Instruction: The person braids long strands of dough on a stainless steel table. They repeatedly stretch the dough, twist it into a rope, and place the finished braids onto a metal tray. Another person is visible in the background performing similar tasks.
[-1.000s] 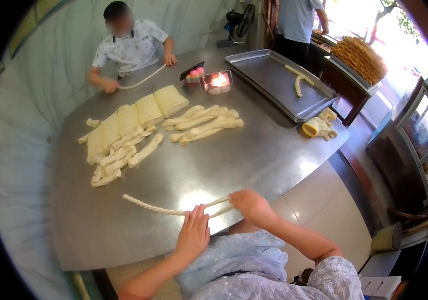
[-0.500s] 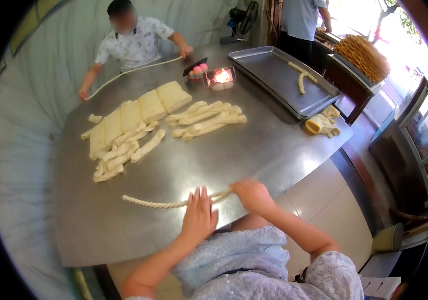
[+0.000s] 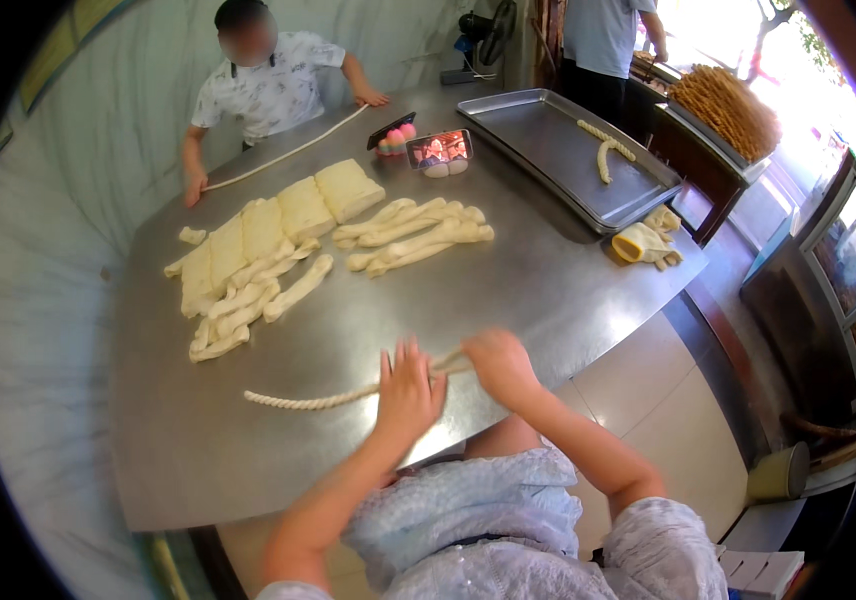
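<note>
A twisted dough rope (image 3: 313, 402) lies across the near part of the metal table (image 3: 198, 450). Its left stretch is tightly twisted; toward the right its strands (image 3: 446, 362) spread slightly apart. My left hand (image 3: 410, 400) rests over the rope's middle with fingers stretched out. At the right end, my right hand (image 3: 501, 368) is closed around the dough, a little blurred. Beyond my hands lie loose thick dough strips (image 3: 418, 240), a single short strip (image 3: 298, 287) and a row of cut dough slabs (image 3: 263, 230).
Across the table a co-worker (image 3: 268, 90) holds a long dough strand (image 3: 288, 150) by both ends. A big metal tray (image 3: 548, 150) carries a twisted dough piece (image 3: 605, 152). Near it lie yellowish gloves (image 3: 646, 242), and a phone (image 3: 439, 150) stands propped up. Fried sticks (image 3: 723, 112) are piled behind.
Both my hands have shifted slightly away from me, carrying the rope's right part along. The co-worker's hands have come down to the table, with the strand drawn a bit to the right.
</note>
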Demonstrator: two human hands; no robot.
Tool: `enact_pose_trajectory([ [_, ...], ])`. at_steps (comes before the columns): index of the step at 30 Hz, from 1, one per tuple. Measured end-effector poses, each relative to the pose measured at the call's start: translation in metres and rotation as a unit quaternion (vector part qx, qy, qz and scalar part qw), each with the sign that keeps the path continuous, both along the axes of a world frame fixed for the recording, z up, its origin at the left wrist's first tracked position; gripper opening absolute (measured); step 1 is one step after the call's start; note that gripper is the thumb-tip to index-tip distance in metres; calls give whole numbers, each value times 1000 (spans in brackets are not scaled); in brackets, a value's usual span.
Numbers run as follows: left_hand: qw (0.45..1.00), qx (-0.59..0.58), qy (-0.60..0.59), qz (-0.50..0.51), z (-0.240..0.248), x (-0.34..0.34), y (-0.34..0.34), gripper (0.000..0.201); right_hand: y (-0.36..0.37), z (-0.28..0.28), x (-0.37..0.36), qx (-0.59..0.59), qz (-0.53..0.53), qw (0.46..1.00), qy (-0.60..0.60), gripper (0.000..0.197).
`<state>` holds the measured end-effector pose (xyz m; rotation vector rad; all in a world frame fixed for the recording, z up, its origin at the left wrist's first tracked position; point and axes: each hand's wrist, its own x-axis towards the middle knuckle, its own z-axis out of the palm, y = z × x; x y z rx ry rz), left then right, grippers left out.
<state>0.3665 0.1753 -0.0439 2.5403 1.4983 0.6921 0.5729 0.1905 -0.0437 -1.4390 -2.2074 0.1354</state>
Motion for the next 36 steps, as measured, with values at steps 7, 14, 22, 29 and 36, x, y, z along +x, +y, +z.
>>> enact_pose_trajectory([
  [7, 982, -63, 55, -170, 2, -16, -53, 75, -36, -17, 17, 174, 96, 978, -56, 30],
  [14, 999, 30, -8, 9, -7, 15, 18, 64, 5, -3, 1, 3, -17, 1000, 22, 30],
  [22, 982, -45, 54, -176, 3, -6, -56, 72, -63, -16, 30, 133, 89, 986, -53, 29],
  [29, 998, 48, 30, -29, 0, 22, 29, 64, 7, -1, 2, 22, -65, 996, -60, 30],
  [36, 982, -24, 77, -174, 3, 5, -59, 77, -62, -31, 31, 144, 79, 986, -42, 31],
])
